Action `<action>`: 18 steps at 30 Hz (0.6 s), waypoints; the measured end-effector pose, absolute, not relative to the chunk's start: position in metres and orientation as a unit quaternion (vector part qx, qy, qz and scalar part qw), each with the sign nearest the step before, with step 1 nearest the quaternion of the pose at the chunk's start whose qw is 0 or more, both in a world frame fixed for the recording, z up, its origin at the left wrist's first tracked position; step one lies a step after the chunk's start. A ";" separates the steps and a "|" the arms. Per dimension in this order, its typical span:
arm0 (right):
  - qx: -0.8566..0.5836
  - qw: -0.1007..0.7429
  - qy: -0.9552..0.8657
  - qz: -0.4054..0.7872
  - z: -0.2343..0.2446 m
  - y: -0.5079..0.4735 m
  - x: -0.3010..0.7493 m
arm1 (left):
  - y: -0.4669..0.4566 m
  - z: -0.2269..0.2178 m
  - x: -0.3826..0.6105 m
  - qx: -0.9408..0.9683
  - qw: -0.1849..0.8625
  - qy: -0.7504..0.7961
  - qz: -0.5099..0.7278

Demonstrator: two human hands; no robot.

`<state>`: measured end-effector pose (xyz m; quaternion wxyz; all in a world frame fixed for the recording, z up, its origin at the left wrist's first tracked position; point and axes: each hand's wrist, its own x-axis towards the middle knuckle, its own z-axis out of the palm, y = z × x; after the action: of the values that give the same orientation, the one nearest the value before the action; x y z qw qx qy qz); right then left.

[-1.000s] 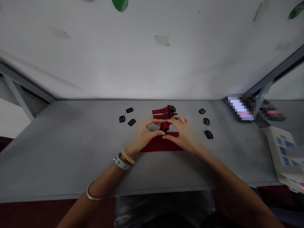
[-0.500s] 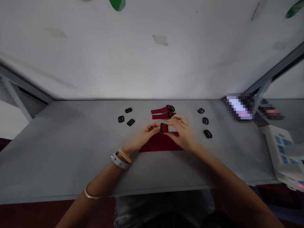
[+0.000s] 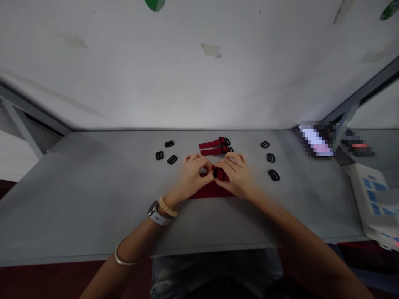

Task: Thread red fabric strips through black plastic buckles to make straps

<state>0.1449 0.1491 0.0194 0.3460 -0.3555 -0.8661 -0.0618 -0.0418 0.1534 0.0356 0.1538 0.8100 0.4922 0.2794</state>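
Observation:
My left hand (image 3: 193,174) and my right hand (image 3: 234,173) meet at the middle of the grey table (image 3: 93,199), both pinched on a short red strap (image 3: 220,173) held between their fingertips. Beneath them lies a pile of red straps (image 3: 209,191), partly hidden by my fingers. Just beyond my hands lie two red straps with black buckles (image 3: 215,147) fitted on them.
Three loose black buckles (image 3: 166,152) lie to the left of my hands, and three more black buckles (image 3: 269,159) to the right. A blurred device (image 3: 316,141) sits at the far right, and a white box with blue print (image 3: 375,199) at the right edge.
Both hands have lowered the red strap from just above the pile down onto it and drawn closer together, fingers now curled over it.

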 end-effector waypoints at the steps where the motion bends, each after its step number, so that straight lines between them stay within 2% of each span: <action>1: -0.356 0.348 -0.865 -0.066 0.020 0.150 0.147 | 0.154 0.036 -0.044 0.804 0.130 0.506 0.284; 5: -0.385 0.333 -0.860 -0.041 0.021 0.156 0.156 | 0.158 0.033 -0.053 0.794 0.008 0.535 0.290; 10: -0.368 0.298 -0.880 -0.026 0.017 0.161 0.159 | 0.153 0.025 -0.051 0.836 -0.146 0.481 0.220; 18: -0.373 0.211 -0.902 -0.047 0.011 0.163 0.156 | 0.137 0.015 -0.033 0.874 -0.165 0.438 0.135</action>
<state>0.1561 0.1630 0.0108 0.2113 -0.3733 -0.9021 -0.0474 -0.0332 0.1374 0.0150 -0.1648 0.8735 0.4377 0.1351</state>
